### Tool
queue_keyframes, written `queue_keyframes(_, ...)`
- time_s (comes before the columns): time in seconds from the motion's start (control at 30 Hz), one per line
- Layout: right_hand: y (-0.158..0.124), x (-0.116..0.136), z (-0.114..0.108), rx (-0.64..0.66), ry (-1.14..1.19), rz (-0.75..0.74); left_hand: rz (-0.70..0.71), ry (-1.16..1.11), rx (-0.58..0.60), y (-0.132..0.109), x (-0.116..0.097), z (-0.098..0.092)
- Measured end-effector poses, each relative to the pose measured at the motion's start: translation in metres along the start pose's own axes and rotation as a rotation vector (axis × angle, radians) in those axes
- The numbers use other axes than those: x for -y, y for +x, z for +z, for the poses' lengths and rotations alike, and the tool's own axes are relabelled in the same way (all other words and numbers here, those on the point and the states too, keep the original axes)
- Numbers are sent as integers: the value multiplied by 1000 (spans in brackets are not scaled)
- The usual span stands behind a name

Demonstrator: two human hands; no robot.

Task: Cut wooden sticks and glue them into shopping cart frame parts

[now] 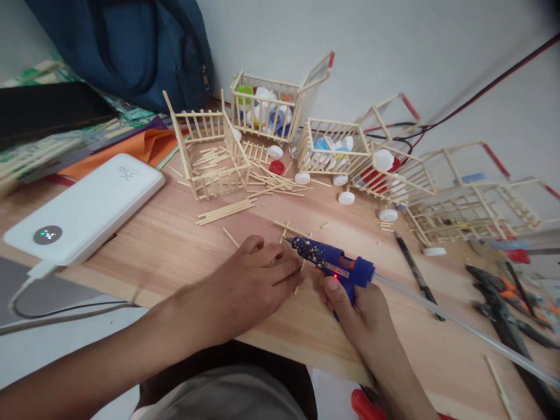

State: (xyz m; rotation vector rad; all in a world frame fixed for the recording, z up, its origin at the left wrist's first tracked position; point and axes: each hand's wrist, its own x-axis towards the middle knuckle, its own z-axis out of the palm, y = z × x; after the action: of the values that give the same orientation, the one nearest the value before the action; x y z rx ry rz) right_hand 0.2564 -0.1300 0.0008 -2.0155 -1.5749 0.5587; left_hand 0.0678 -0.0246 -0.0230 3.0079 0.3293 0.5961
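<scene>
In the head view my right hand [361,309] is wrapped round the handle of a blue glue gun [326,256], its red light lit and a long clear glue stick running out of its back. The gun's dark nozzle points left, over thin wooden sticks [289,226] on the table. Just left of the nozzle, my left hand [258,280] has its fingers bent down over those sticks; what its fingertips pinch, if anything, is hidden. Behind the hands lie a row of loose sticks [225,211] and a partly built stick basket [210,149].
Stick carts with bottle-cap wheels, such as one holding caps [266,108], line the back of the wooden table [175,251]. A white power bank [87,210] lies left, a blue bag [144,52] behind it. A pen [417,274] and pliers [494,303] lie right.
</scene>
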Motion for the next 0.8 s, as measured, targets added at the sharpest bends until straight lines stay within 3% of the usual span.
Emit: queue_keyframes(0.8, 4, 3, 1, -39, -7, 10, -7, 12, 2, 0, 0, -1)
